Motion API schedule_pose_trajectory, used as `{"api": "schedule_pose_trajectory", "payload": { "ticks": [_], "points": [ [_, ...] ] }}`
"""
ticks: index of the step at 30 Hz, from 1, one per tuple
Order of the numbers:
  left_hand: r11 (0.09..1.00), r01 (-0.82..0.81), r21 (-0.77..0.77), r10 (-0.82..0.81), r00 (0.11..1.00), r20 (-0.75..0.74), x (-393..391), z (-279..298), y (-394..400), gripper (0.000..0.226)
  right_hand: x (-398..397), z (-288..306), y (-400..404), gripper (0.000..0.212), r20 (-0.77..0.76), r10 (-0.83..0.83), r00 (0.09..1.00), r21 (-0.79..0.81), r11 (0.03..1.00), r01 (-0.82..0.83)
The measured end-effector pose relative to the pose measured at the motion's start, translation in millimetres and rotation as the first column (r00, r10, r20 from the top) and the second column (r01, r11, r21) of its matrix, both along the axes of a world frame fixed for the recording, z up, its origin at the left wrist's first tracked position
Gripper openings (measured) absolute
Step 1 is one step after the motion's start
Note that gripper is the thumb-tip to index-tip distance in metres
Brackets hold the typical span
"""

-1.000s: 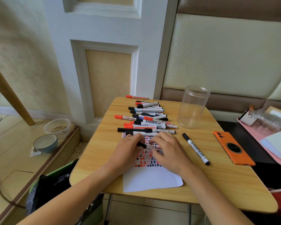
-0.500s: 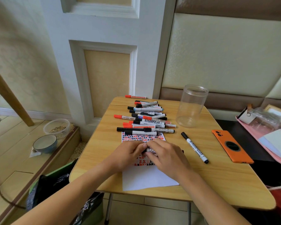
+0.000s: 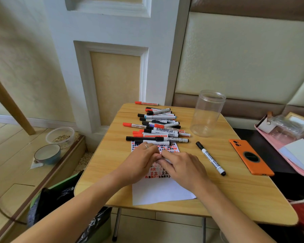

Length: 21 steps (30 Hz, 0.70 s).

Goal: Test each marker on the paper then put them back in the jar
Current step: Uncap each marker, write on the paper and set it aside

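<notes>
Both hands have closed in on each other since a second ago, when a capped marker showed between them over the paper; now that marker is nearly buried and only a sliver of white barrel peeks out. My left hand and right hand meet at the fingertips above the scribbled rows, fingers curled around the marker, as far as I can judge. I take this as capping or uncapping it, though the cap itself is hidden.

The jar stands open and empty at the far right of the table, well apart from the hands. A pile of markers lies just beyond the paper, and one black marker rests alone to the right, near an orange phone.

My worries: a wet tip could smear a palm, and tested markers could get mixed back into the untested pile.
</notes>
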<state>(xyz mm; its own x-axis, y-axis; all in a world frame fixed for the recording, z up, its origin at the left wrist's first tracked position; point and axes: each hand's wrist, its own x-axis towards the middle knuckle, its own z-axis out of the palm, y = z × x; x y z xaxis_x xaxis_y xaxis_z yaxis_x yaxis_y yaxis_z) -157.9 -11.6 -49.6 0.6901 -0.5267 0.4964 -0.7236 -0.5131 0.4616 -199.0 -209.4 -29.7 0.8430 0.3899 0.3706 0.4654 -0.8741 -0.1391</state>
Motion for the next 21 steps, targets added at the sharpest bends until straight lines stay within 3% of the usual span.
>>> {"api": "schedule_pose_trajectory", "payload": {
  "ticks": [6,10,15,18,21],
  "points": [
    [0.986,-0.164,0.041,0.164,0.986,0.008,5.4,-13.4,10.2,0.039,-0.9,-3.2,-4.7,0.022,-0.152,-0.110,0.982,0.035,0.993,0.117],
    [0.963,-0.238,0.130,0.246,0.968,-0.051,8.1,-19.8,13.5,0.027,1.5,-4.8,-11.3,0.032,-0.202,-0.159,0.966,0.096,0.979,0.181],
    [0.951,-0.250,0.184,0.260,0.965,-0.036,5.6,-17.2,6.7,0.017,2.8,-2.0,-22.5,0.016,-0.169,-0.062,0.984,0.324,0.939,0.115],
    [0.945,-0.280,0.168,0.291,0.956,-0.045,7.1,-17.4,3.8,0.016,4.4,1.9,-28.9,0.019,-0.253,0.037,0.967,0.575,0.810,0.120],
    [0.932,-0.318,0.176,0.329,0.944,-0.037,10.3,-16.2,-1.8,0.017,6.1,2.9,-29.8,0.023,-0.366,0.141,0.920,0.792,0.567,0.228]
  ]
}}
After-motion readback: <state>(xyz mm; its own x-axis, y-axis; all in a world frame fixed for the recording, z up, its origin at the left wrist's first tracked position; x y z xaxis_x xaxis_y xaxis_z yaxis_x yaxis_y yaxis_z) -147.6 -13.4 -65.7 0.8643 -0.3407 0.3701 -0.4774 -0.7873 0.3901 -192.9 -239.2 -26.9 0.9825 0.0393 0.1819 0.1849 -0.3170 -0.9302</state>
